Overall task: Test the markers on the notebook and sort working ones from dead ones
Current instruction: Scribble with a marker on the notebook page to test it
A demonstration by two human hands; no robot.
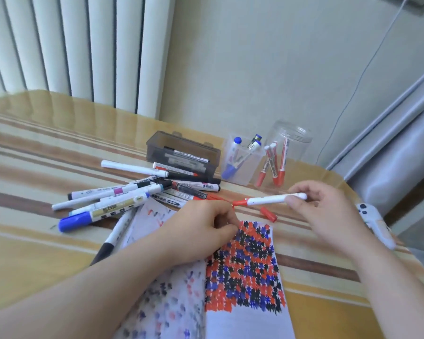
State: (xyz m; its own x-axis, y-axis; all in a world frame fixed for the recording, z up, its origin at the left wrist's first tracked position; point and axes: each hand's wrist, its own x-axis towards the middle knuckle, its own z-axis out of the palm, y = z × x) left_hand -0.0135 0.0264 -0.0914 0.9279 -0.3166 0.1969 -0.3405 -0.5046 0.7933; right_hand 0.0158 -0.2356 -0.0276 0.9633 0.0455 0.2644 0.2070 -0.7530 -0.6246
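We pinch a slim white plastic marker with a red tip [272, 199] in our right hand [328, 211], level above the striped glossy table [34, 241]. Our left hand [201, 231], fingers curled, rests on the open paper notebook [245, 270], dense with red, blue and black scribbles; whether it holds anything, we cannot tell.

1. The right hand [328, 211] pinches the back end of a white marker with a red tip [271, 199], holding it level above the desk [34, 253], tip pointing left.
2. The left hand [206, 231], fingers curled, rests on the open notebook [245, 265], whose right page is crowded with red, blue and black marks.
3. A red cap [269, 214] lies on the desk just beyond the notebook.
4. A heap of markers [137, 194] lies left of centre, in front of a dark box [181, 152].
5. Near the far right corner, a clear square holder [242, 162] contains blue markers and a clear jar [283, 152] contains red ones.
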